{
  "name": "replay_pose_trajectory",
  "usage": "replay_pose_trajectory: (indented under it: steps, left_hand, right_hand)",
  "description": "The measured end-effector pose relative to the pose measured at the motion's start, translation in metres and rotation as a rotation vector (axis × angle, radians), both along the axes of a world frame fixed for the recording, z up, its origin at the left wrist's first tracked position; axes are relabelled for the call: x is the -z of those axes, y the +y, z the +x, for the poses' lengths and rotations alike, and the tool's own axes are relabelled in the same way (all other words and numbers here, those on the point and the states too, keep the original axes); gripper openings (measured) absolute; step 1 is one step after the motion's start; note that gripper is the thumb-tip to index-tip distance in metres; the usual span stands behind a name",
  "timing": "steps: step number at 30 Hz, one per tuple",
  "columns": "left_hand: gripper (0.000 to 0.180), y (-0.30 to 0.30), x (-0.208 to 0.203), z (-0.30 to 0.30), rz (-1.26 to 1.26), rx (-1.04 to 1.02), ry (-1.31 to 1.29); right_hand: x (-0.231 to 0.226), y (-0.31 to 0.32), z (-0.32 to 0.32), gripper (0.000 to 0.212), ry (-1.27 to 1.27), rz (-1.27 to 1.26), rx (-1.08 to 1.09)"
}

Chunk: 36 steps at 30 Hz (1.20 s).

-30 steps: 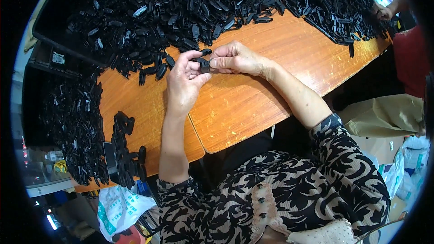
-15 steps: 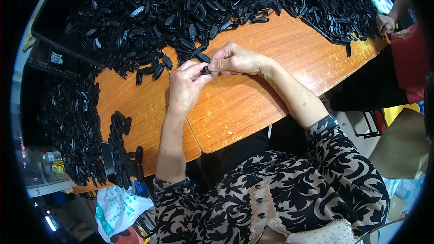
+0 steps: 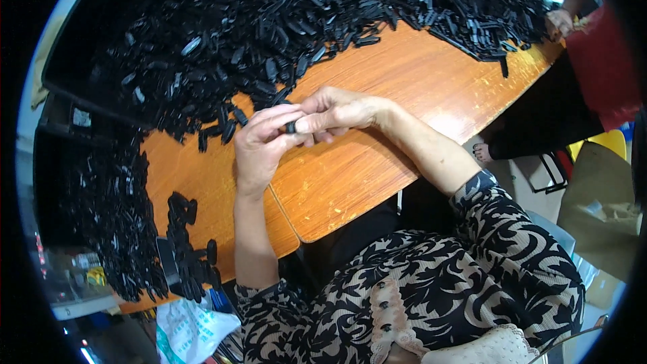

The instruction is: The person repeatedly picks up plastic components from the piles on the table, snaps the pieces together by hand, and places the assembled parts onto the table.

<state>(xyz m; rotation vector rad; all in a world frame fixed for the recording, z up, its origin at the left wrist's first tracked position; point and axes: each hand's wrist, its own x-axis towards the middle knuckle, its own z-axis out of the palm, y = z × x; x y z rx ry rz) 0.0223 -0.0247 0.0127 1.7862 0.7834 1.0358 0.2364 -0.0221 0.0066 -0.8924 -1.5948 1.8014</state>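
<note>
A small black plastic part (image 3: 290,127) is pinched between my two hands above the wooden table (image 3: 350,182). My left hand (image 3: 259,145) has its fingers closed round the part's left side. From the right, my right hand (image 3: 340,111) presses its thumb against the same piece, fingers curled in. Most of the part is covered by the fingers, so its exact kind does not show. Just beyond my hands spreads a large heap of black plastic parts (image 3: 269,34), mostly long and narrow.
More black parts (image 3: 111,222) heap up at the left. Nearer lies a small group of black pieces (image 3: 192,269) beside a flat dark slab (image 3: 167,263). A white plastic bag (image 3: 192,330) hangs below the table's left end. Another person's hand (image 3: 559,23) is at the far right.
In the picture, both hands have moved slightly left and down with the black part. The fingers have shifted round it, and the view has tilted a little.
</note>
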Motion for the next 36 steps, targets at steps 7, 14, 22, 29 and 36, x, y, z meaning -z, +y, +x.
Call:
replay_pose_trajectory:
  steps: [7, 14, 22, 29, 36]
  left_hand:
    - [0.031, 0.006, 0.014, -0.002, -0.200, 0.027, -0.244]
    - [0.016, 0.016, 0.006, 0.002, -0.409, -0.262, -0.471]
    - [0.029, 0.013, 0.014, 0.033, 0.280, -0.590, 0.660]
    - [0.019, 0.009, 0.022, 0.024, 0.569, -0.415, 0.612]
    - [0.020, 0.002, 0.014, 0.017, -0.066, -0.350, 0.429]
  right_hand:
    - [-0.010, 0.003, -0.002, 0.038, -0.109, 0.118, 0.111]
    - [0.013, 0.036, 0.066, 0.034, -1.190, 0.933, 1.148]
    - [0.027, 0.024, 0.016, 0.029, -0.907, 1.041, 0.691]
    - [0.011, 0.014, 0.008, 0.027, -0.783, 0.894, 0.459]
    - [0.012, 0.014, 0.017, 0.041, -0.782, 1.098, 0.240]
